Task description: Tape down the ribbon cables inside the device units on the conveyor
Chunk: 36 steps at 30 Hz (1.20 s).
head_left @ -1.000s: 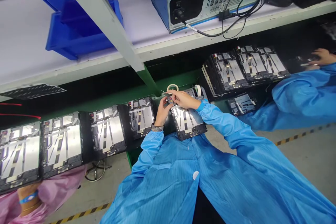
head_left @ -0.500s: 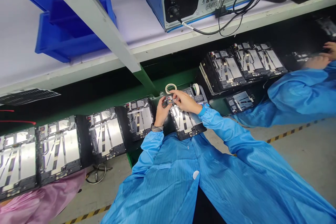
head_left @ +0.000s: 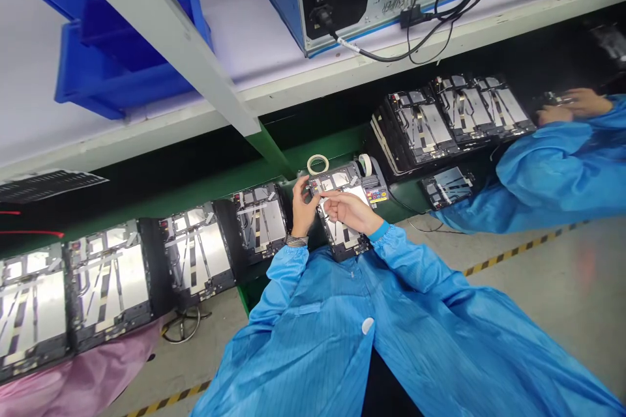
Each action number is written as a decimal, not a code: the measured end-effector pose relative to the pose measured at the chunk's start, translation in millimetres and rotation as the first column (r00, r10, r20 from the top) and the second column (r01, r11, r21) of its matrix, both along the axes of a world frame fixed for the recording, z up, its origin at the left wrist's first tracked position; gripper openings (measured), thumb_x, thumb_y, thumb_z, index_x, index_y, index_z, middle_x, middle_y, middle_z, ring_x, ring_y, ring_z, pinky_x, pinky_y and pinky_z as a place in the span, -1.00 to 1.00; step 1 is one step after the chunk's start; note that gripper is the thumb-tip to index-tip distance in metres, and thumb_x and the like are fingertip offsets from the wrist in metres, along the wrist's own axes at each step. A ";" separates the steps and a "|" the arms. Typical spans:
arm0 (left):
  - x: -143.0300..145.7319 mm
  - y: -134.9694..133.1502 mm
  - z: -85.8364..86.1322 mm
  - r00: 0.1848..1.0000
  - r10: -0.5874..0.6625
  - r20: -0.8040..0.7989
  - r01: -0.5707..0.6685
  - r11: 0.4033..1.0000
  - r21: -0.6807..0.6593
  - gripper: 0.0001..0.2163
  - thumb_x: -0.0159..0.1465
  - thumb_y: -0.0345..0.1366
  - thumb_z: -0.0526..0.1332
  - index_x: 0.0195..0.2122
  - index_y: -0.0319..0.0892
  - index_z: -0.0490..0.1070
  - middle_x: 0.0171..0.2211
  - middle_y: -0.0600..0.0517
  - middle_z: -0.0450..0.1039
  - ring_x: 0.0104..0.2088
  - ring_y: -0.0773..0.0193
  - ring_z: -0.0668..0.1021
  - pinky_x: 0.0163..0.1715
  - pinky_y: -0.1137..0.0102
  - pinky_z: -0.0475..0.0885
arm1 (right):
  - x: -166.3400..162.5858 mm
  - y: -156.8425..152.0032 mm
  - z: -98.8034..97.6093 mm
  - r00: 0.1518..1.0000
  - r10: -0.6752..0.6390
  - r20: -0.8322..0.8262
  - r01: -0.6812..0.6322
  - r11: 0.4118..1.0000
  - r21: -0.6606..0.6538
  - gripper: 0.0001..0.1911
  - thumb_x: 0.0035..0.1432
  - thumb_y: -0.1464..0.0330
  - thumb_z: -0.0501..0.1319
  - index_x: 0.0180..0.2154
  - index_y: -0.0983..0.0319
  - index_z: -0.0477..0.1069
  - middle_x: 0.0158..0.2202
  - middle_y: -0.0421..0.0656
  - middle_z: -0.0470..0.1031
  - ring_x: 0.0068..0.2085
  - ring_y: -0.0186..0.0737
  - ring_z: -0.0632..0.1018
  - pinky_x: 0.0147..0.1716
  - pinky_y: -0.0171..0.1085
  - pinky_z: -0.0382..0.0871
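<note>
An opened tablet (head_left: 338,233), with silver battery plates and dark ribbon cables, lies in front of me, its lower end by my blue coat. My left hand (head_left: 304,210) grips its upper left edge, thumb on the face and fingers along the side. My right hand (head_left: 353,210) is over the middle of the tablet; its index finger stretches left to the upper left part, close to the left thumb. Its other fingers are loosely bent, with nothing visible in them. What lies under the fingertip is hidden. A grey device with coloured buttons (head_left: 378,194) sits just right of the tablet.
Tape rolls (head_left: 317,164) lie beyond the tablet. Several opened tablets (head_left: 198,254) line the left; stacked ones (head_left: 423,130) stand at right. A shelf (head_left: 239,101) with a post, blue bins (head_left: 122,78) and a computer case (head_left: 337,0) overhangs. A co-worker's hands (head_left: 574,106) work at far right.
My right hand has moved down slightly, from a pinch at the tablet's upper left to a pointing finger. More of the tablet's top shows. The co-worker's hands have moved left.
</note>
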<state>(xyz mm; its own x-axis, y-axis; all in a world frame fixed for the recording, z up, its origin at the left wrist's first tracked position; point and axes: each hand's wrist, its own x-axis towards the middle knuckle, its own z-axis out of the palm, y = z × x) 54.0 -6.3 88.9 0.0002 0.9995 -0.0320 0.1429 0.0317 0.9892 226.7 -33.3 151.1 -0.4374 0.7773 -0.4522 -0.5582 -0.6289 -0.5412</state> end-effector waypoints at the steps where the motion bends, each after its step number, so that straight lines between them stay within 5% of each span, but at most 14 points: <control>1: 0.0 -0.3 0.1 1.000 -0.001 -0.011 0.001 1.000 0.002 -0.48 0.31 -0.23 0.32 0.30 0.00 0.31 0.39 -0.11 0.27 0.39 0.05 0.37 0.34 0.12 0.36 | -0.3 -0.7 -0.2 1.000 -0.004 -0.010 0.004 1.000 -0.004 -0.64 0.18 0.34 0.35 0.03 0.27 0.55 -0.36 -0.17 0.59 -0.43 -0.33 0.44 -0.42 -0.31 0.28; 15: -0.8 -1.2 1.5 0.998 -0.015 -0.063 0.017 0.999 0.028 -0.69 0.32 -0.28 0.30 0.10 -0.02 0.46 0.38 -0.12 0.23 0.45 0.01 0.29 0.33 0.11 0.37 | -0.2 -3.0 -5.5 0.998 -0.024 -0.053 0.023 0.999 -0.023 -0.63 0.23 0.31 0.30 0.06 0.25 0.53 -0.34 -0.16 0.57 -0.39 -0.29 0.45 -0.39 -0.30 0.29; 36: -1.4 -1.0 2.5 0.999 -0.026 -0.022 0.027 0.999 0.026 -0.70 0.31 -0.30 0.28 0.07 -0.03 0.47 0.38 -0.12 0.24 0.42 -0.01 0.33 0.35 0.07 0.35 | -0.7 -8.5 -3.2 0.993 -0.028 -0.115 0.022 0.998 -0.054 -0.62 0.33 0.24 0.20 0.10 0.25 0.51 -0.28 -0.11 0.58 -0.35 -0.24 0.47 -0.34 -0.28 0.33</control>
<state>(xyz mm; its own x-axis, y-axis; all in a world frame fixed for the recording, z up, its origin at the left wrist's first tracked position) 52.6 -7.3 91.4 0.0265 0.9996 -0.0062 0.1647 0.0018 0.9863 226.1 -41.9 148.0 -0.4699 0.7651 -0.4403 -0.6312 -0.6399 -0.4383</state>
